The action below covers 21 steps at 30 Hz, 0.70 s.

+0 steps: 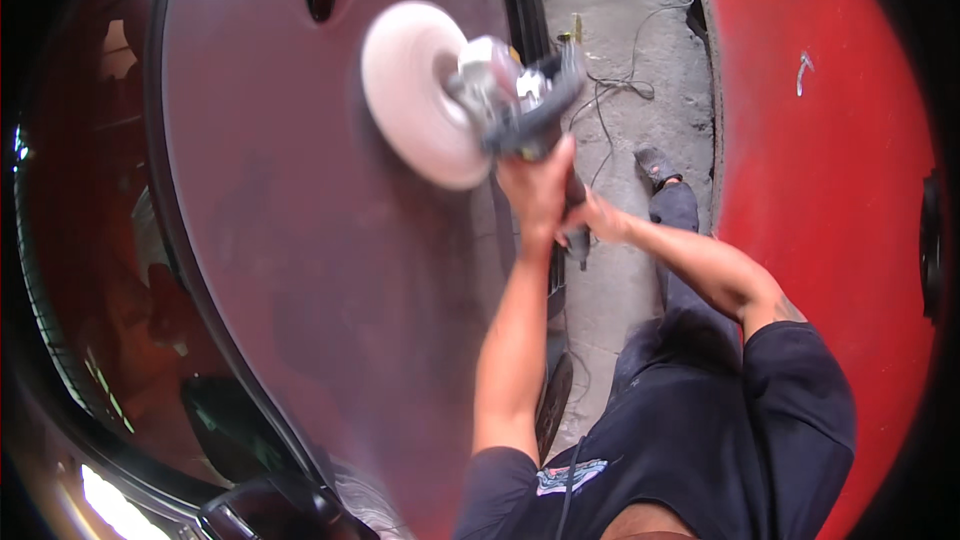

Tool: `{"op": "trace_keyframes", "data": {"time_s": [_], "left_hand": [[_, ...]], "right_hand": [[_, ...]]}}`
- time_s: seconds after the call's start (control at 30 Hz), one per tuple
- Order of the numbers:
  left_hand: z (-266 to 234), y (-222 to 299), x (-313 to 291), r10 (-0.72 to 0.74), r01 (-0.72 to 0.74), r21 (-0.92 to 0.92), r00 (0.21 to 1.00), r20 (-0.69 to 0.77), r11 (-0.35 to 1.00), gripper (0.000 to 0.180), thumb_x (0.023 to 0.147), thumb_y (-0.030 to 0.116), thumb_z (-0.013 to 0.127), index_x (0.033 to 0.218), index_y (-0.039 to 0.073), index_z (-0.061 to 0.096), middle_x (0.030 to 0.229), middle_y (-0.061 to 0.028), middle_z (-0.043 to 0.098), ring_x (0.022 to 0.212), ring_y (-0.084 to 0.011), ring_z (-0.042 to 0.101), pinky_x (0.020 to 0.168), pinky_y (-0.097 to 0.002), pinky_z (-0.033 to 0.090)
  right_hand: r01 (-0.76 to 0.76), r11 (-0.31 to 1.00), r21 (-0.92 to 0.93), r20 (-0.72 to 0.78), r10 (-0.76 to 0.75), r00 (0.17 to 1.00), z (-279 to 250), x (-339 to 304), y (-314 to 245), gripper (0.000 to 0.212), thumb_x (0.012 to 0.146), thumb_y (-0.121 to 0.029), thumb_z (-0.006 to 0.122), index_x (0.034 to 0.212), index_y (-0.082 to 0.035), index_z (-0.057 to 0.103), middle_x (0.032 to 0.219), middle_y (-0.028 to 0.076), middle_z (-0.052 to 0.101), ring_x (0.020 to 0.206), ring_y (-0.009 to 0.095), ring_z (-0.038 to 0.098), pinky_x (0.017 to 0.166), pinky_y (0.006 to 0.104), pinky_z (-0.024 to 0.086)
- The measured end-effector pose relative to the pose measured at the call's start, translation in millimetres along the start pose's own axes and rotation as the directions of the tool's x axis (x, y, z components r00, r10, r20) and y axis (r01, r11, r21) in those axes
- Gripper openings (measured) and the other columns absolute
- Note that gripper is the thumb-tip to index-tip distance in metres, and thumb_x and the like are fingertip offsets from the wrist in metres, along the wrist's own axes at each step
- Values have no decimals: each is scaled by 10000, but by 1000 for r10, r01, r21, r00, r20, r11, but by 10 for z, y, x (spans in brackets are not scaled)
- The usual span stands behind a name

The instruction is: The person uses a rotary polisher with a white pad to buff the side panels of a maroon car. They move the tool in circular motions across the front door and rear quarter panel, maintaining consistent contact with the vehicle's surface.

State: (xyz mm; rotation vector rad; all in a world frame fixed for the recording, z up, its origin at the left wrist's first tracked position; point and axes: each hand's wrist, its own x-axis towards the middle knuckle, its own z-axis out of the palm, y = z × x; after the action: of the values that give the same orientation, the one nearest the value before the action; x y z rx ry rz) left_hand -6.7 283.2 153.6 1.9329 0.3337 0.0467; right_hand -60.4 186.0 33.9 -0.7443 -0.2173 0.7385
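At the upper centre of the frame, the left hand [535, 190] and right hand [592, 220] are clenched around a polisher [500, 100], its white pad [415, 90] against a dark red car door [330, 260].

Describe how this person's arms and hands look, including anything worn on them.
Both hands are bare: the left hand and the right hand have no gloves, rings or watch that can be made out. The forearms are bare too. Short dark navy sleeves cover only the upper arms, part of a dark shirt with a small pale print at the chest. A dark mark, perhaps a tattoo, shows just below the right sleeve.
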Motion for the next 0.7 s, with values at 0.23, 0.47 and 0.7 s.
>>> {"op": "trace_keyframes", "data": {"time_s": [0.23, 0.47, 0.7], "left_hand": [[274, 103, 840, 103, -85, 181, 990, -94, 980, 642, 659, 315, 818, 1123, -41, 554, 928, -265, 733, 879, -432, 730, 841, -483, 563], [-564, -1001, -1561, -119, 171, 340, 979, -167, 925, 586, 668, 342, 804, 1053, -2, 526, 930, -306, 718, 918, -547, 675, 803, -590, 533], [-1367, -1512, -3978, -370, 380, 370, 924, -101, 848, 333, 782, 184, 814, 1033, -19, 732, 946, -137, 782, 848, -300, 755, 797, -420, 577]], "right_hand": [[-132, 931, 341, -33, 152, 988, -142, 427, -349, 224, 811, -199, 642, 965, -36, 645, 779, 94, 644, 717, 232, 655, 705, 389, 535], [15, 940, -341, -3, -17, 1000, 813, -1306, 2149, 284, 808, 84, 559, 975, -52, 744, 991, 80, 769, 981, 232, 722, 908, 377, 549], [-475, 877, -76, 159, 481, 862, 2181, -3196, 3392, 191, 831, -70, 679, 1003, -41, 756, 1036, 136, 767, 1014, 231, 706, 921, 368, 542]]}}
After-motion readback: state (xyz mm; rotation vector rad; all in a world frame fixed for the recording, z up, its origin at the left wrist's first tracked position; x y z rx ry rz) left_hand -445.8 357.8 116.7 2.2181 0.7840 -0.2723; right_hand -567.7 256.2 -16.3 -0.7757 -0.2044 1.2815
